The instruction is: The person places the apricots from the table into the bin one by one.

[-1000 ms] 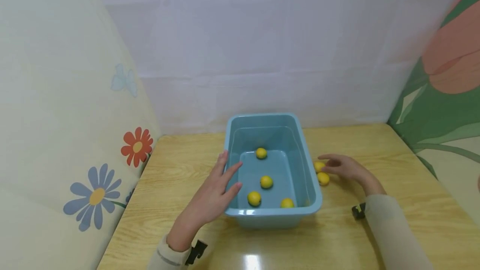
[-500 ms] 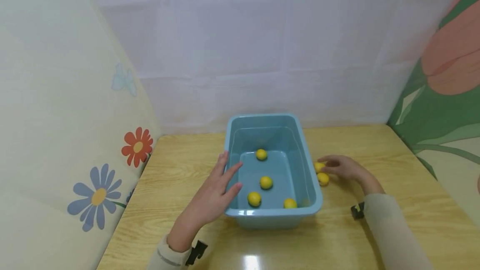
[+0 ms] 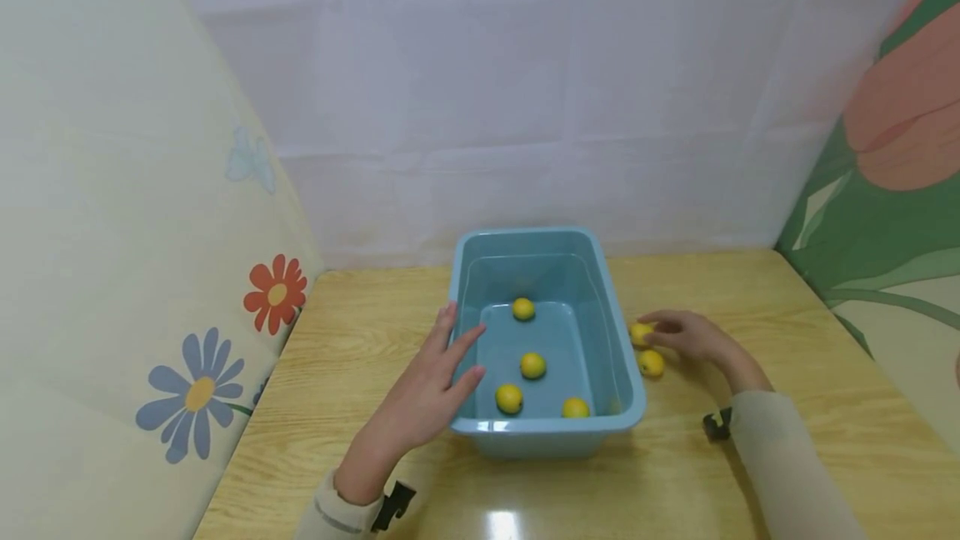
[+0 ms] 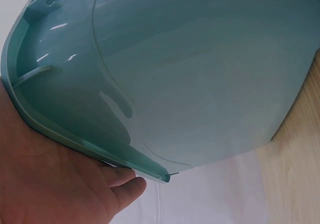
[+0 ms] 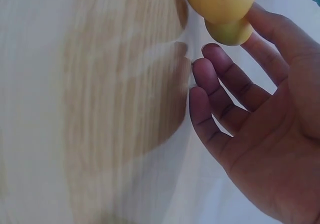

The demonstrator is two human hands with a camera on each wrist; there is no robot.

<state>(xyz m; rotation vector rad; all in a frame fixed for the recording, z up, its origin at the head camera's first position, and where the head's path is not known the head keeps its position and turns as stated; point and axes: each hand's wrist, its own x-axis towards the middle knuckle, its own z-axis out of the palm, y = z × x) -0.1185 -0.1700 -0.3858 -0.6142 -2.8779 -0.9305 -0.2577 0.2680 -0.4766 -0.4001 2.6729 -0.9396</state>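
The head view showed me the right hand point(image 3: 693, 336) pinching the farther round yellow fruit point(image 3: 640, 334) on the wooden worktop point(image 3: 705, 286), just beside the blue plastic tub point(image 3: 540, 425). The left hand point(image 3: 427, 394) lay loose across its rim. I guessed picking up was underway; next needed gentle lifting.
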